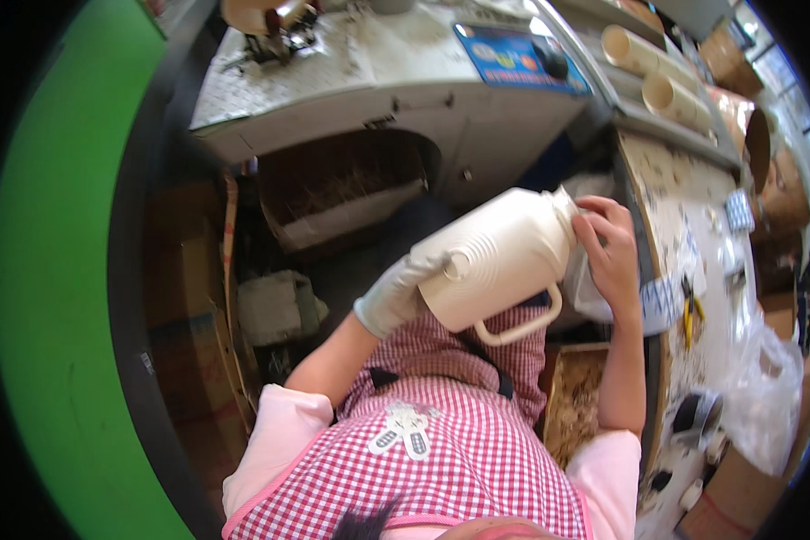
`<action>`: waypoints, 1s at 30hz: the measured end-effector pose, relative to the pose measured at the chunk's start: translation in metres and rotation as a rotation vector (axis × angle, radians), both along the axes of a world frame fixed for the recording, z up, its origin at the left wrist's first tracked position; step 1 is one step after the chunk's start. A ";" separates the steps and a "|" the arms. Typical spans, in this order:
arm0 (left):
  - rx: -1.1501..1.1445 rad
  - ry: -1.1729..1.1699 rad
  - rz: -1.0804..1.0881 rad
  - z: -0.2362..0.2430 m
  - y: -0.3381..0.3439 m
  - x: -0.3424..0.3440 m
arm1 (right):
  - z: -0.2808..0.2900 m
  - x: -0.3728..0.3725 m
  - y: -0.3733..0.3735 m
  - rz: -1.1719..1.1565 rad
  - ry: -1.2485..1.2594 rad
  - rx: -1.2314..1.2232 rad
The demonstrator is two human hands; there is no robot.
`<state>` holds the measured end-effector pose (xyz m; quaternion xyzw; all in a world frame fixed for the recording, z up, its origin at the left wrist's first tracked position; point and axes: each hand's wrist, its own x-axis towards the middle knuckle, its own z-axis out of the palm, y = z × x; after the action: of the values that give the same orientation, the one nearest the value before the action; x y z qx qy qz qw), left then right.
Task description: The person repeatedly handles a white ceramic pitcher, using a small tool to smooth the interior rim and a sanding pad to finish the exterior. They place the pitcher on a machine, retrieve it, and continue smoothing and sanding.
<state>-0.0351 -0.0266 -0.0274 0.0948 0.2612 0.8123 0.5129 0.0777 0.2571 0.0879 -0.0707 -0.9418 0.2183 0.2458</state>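
One cream jug (504,261), tilted in mid-air above lap, neck toward far right, looped handle toward near right. Gloved left hand (394,295) half closed, gripping base end. Bare right hand (614,252) half curled, thumb and fingertips holding neck. Just below, red-checked apron (459,441). On bench (657,171) to right: yellow-handled pliers (694,319); farther right, clear plastic bag (765,396). Far side: pale cabinet (504,126) bearing blue mat (513,61). Well left: green surface (72,270).
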 end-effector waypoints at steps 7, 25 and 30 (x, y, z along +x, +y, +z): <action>0.184 -0.068 -0.233 -0.050 0.003 -0.035 | 0.068 -0.175 -0.036 0.293 -0.070 -0.274; -0.069 -0.046 -0.272 -0.085 -0.007 -0.032 | 0.061 -0.506 -0.017 0.299 0.269 -0.648; -0.089 -0.063 -0.324 -0.096 -0.012 -0.037 | 0.048 -0.345 0.251 -0.463 0.049 0.491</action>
<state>-0.0722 -0.0389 -0.1234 0.0874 0.2622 0.7091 0.6487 -0.2677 0.5082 0.1363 -0.2163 -0.9190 -0.0750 0.3211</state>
